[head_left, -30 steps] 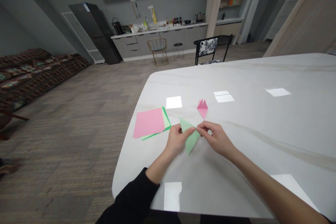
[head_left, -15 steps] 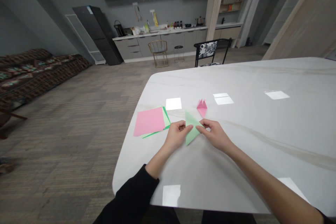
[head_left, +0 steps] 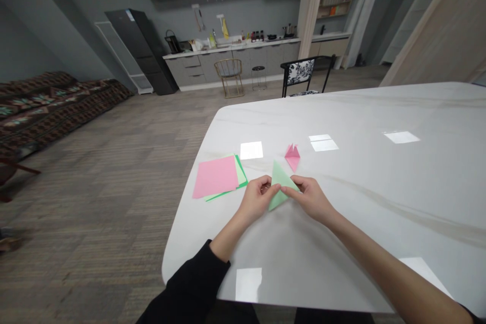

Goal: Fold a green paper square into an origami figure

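A light green sheet of paper (head_left: 280, 176), folded into a triangle, is held between both hands above the table. My left hand (head_left: 258, 196) pinches its left edge, thumb on the front face. From the other side, my right hand (head_left: 310, 196) grips the right corner, its thumb tip close to the left thumb. The fingers behind the paper are hidden. Just beyond the hands lies a pink folded paper shape (head_left: 292, 157) with upright points. Left of my left hand rests a stack of square paper, a pink sheet (head_left: 215, 176) on top of green sheets (head_left: 242, 176).
The white marbled table (head_left: 364, 243) carries bright light reflections, and its rounded left edge borders the floor. Across its far side stands a black chair (head_left: 300, 73) with a patterned back. Farther off are a gold chair (head_left: 228, 68), a stool (head_left: 258, 69) and a kitchen counter.
The folded green paper has tilted a little and shifted slightly right. My right thumb has slid left toward the left thumb. Both hands keep their hold; the other paper stays put.
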Available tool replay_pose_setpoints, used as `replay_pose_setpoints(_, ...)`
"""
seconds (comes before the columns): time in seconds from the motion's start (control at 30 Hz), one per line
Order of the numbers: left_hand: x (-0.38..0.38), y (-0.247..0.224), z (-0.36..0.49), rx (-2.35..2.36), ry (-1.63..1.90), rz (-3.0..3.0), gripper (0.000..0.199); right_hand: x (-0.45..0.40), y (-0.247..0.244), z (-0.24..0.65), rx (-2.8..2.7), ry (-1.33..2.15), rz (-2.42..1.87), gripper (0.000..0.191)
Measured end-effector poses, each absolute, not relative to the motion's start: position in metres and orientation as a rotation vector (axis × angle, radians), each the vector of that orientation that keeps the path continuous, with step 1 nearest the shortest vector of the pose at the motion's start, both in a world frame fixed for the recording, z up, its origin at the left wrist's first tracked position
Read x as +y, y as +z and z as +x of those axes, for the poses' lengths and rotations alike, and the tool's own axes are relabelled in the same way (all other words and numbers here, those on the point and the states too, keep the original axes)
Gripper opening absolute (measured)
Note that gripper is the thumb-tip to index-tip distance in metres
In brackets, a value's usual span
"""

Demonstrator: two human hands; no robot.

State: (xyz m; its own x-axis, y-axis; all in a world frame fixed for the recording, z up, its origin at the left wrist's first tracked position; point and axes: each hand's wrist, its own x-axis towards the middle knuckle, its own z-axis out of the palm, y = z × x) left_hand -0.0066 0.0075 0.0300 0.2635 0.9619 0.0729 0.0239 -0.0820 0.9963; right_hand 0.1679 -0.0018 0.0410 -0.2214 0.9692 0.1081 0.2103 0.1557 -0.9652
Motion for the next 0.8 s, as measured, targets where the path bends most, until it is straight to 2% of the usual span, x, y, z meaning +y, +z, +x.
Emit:
replay_pose_setpoints(0.2, 0.015, 0.031, -0.013, 1.083, 1.103, 1.422, 0.035, 0.005, 0.036, 0.174, -1.459, 1.252, -1.155, 0.026)
replay_pose_setpoints(0.53, 0.021, 0.032, -0.018, 1.068, 1.171, 1.351, 0.029, 0.009, 0.034, 0.178, -1.436, 1.180, -1.131, 0.023)
replay_pose_setpoints(0.8, 0.011, 0.029, -0.007, 0.921, 1.070, 1.327, 0.028, -0.001, 0.041, 0.168, -1.497, 1.187, -1.122, 0.020)
